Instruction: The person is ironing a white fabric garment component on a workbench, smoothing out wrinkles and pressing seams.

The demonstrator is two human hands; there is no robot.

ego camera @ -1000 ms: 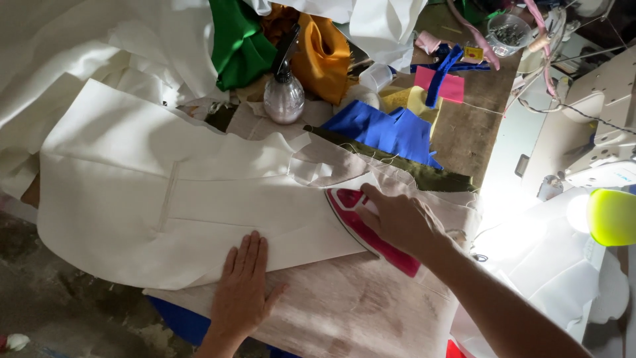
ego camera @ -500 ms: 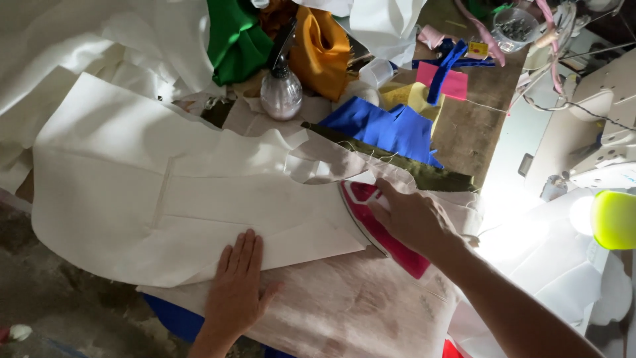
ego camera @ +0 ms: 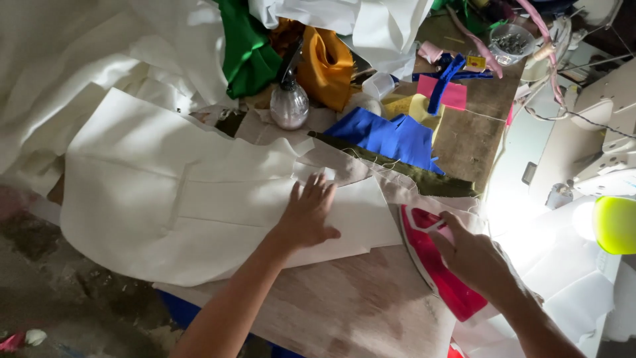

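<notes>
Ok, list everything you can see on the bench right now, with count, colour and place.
cloth panel: 1, cream, flat at centre-left
iron: 1, red, right of the panel
spray bottle: 1, clear, above the panel
blue cloth: 1, blue, right of the bottle
olive strip: 1, olive, below the blue cloth
green cloth: 1, green, top centre
mustard cloth: 1, mustard, beside the green one
pink scrap: 1, pink, top right
pin tub: 1, clear, top right
lamp: 1, yellow-green, far right
left hand: flat on the panel
right hand: gripping the iron
</notes>
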